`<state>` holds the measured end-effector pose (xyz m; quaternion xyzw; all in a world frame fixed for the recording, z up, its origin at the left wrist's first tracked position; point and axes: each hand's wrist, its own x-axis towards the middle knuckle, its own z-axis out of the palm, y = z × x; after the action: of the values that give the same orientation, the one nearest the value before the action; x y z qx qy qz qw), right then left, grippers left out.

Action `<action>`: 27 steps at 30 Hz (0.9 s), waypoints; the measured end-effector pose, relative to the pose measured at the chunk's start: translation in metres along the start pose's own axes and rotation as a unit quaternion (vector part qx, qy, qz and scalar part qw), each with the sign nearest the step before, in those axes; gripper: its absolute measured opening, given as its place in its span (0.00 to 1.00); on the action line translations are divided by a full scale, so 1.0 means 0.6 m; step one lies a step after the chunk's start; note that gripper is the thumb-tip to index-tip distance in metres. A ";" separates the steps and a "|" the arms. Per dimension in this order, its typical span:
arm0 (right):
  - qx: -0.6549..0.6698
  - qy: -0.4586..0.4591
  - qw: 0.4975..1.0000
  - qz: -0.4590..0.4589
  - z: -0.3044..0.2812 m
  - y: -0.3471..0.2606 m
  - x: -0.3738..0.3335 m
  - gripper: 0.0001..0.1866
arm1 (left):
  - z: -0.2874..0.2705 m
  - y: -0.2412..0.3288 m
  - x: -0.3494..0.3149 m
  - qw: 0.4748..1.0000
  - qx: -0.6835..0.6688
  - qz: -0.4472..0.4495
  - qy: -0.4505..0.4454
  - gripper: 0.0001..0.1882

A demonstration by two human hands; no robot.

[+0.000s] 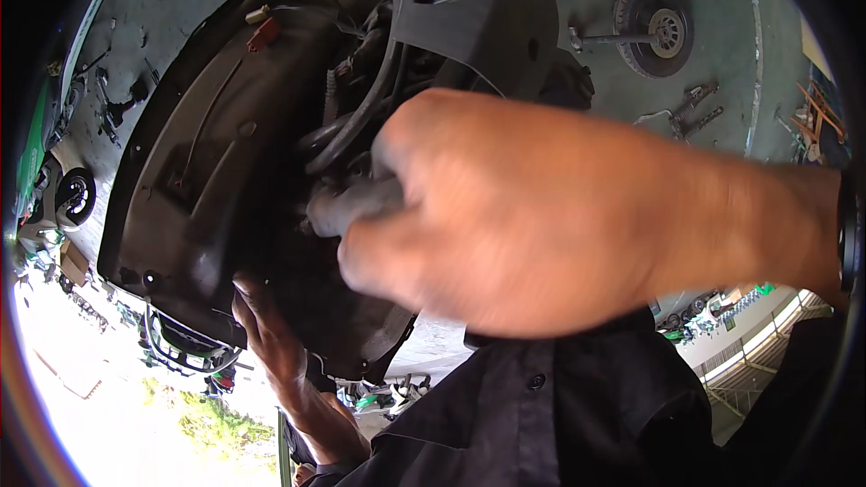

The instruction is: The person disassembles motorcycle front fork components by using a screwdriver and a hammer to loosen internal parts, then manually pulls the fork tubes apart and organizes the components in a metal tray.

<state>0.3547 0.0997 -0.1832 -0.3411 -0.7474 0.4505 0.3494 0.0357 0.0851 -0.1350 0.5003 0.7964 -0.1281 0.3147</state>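
A large black plastic panel [171, 207], apparently a vehicle body cover, stretches across the left and middle, its hollow inner side towards me. My left hand [266, 334] is at its lower edge, thumb resting against the plastic; its other fingers are hidden behind. My right hand [487, 207], blurred by motion, reaches in from the right with fingers curled at the panel's dark inside. Whatever its fingertips grip cannot be made out. Just beyond them runs a thick black cable [361, 117]. A red connector [263, 34] and a pale connector [258, 14] lie near the panel's upper edge.
On the grey-green floor at the upper right, a wheel with a tyre [631, 27] lies with a hammer [604, 39] across it. Metal parts [693, 114] lie below it. At the left stands part of a motorcycle [74, 197], near a cardboard box [72, 263].
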 end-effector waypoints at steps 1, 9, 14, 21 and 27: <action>0.031 0.025 0.999 0.021 -0.002 -0.015 0.006 0.10 | -0.002 -0.016 0.006 1.000 0.018 0.005 -0.003 0.42; -0.062 -0.056 0.985 0.151 -0.006 -0.093 0.034 0.11 | 0.008 0.018 0.016 0.999 -0.037 -0.009 -0.008 0.41; 0.058 -0.003 0.974 0.219 0.014 -0.078 0.022 0.15 | 0.015 0.016 0.011 0.998 -0.057 0.004 0.014 0.40; 0.658 -0.012 0.536 0.529 -0.007 -0.054 0.019 0.16 | 0.012 0.000 0.015 0.997 -0.069 0.005 0.015 0.38; 0.126 -0.169 0.960 0.183 -0.036 0.017 0.008 0.22 | 0.010 0.005 0.027 0.997 -0.079 0.000 -0.004 0.37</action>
<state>0.3723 0.1167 -0.1842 -0.3439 -0.6574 0.6487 0.1695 0.0358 0.0951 -0.1495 0.4732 0.8030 -0.0672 0.3560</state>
